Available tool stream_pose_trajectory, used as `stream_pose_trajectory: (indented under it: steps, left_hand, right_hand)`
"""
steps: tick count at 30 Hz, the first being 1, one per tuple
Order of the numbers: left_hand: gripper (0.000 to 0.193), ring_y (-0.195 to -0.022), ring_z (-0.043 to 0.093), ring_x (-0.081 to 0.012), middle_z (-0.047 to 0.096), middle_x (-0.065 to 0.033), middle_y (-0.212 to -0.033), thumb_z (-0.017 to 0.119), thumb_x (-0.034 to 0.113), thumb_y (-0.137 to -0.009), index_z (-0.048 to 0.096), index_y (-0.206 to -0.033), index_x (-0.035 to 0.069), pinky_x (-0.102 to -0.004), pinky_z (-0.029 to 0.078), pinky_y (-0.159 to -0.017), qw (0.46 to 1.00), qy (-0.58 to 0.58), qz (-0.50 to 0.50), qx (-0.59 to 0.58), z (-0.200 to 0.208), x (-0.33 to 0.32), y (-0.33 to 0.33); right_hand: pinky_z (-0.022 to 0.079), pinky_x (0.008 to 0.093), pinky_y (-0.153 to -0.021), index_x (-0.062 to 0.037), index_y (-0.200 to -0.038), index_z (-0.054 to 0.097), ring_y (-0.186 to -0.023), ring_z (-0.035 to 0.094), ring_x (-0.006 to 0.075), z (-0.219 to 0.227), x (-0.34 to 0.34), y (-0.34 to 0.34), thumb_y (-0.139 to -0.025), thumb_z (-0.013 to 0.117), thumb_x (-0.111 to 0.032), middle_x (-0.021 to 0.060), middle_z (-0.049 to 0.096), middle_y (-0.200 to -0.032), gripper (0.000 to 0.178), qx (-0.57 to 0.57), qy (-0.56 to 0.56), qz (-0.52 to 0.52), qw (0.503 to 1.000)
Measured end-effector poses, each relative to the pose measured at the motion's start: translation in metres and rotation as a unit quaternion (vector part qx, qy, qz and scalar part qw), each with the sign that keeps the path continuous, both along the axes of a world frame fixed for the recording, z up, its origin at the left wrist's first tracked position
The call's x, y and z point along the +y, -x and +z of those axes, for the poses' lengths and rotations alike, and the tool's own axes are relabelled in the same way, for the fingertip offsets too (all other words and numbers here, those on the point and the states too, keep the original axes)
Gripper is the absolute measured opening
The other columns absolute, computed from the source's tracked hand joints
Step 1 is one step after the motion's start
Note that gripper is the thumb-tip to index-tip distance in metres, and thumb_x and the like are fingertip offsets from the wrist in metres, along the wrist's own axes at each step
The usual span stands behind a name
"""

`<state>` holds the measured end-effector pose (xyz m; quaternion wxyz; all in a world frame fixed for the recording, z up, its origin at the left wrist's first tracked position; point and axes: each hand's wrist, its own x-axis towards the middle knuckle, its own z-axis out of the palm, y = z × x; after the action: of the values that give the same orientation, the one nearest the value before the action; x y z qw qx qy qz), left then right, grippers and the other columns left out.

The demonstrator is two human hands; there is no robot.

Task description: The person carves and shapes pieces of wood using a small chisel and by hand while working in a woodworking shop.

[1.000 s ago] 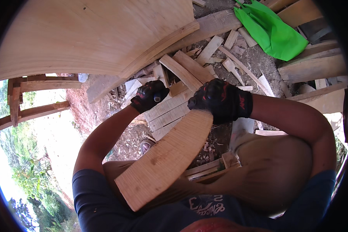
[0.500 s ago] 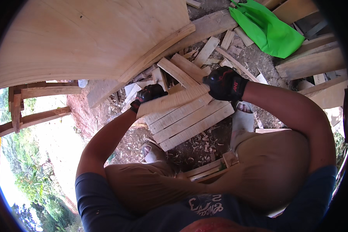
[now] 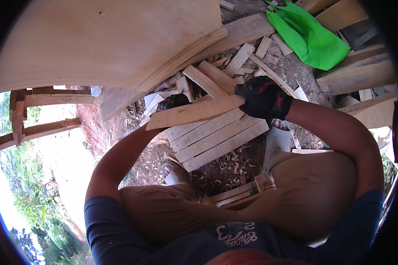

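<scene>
Gripping a curved wooden board (image 3: 194,114) by its right end, the person's gloved right hand (image 3: 262,98) has fingers closed round the wood; the board spans leftward in front of the body, above a slatted wooden platform (image 3: 221,140). Whether the two touch, cannot tell. Holding at one end probably leaves most of the length free to turn and inspect. Gloved left hand (image 3: 171,102) is behind the board's left part, mostly hidden; cannot tell if it is clamped on anything or merely close. Hands well apart. Trousered legs (image 3: 311,190) spread to either side of the platform, presumably to keep the space between them usable. Gloves likely guard against splinters. Beyond the platform, loose offcuts (image 3: 239,59) lie jumbled on the ground, two broader wood pieces (image 3: 204,82) angled right behind the board; these seem the nearest obstruction. Wood shavings (image 3: 236,164) litter the dirt nearer the body. Large pale wooden panel (image 3: 106,44) fills the upper left, limiting reach that way. Upper right: crumpled bright green bag or cloth (image 3: 313,39), with heavy timbers (image 3: 360,78) just below it, flanking the right side.
</scene>
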<state>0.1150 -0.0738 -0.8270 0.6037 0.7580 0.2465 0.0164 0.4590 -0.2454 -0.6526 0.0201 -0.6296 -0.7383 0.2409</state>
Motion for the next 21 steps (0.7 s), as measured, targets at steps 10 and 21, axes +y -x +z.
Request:
stream_pose_trajectory:
  steps: [10,21]
  left_hand:
    - [0.031,-0.087,0.071,-0.0237,0.072,-0.0092,-0.108,0.078,0.027,-0.095,0.069,-0.120,0.012,-0.0391,0.059,-0.074,0.955,-0.287,0.032,0.059,0.101,-0.049,-0.014]
    - [0.041,-0.107,0.071,-0.0362,0.070,-0.0153,-0.126,0.072,0.032,-0.092,0.067,-0.127,0.011,-0.0483,0.057,-0.094,0.909,-0.400,-0.107,-0.042,0.149,-0.120,-0.003]
  right_hand:
    - [0.058,0.0431,-0.087,-0.0011,-0.134,0.067,-0.089,0.074,0.0304,0.016,-0.011,-0.014,-0.095,0.067,-0.048,0.0171,0.076,-0.105,0.060,0.162,0.291,-0.229,0.915]
    - [0.054,0.0311,-0.055,0.0125,-0.123,0.060,-0.055,0.066,0.0146,0.159,-0.021,0.000,-0.098,0.077,-0.035,0.0084,0.069,-0.071,0.056,0.157,0.183,-0.299,0.923]
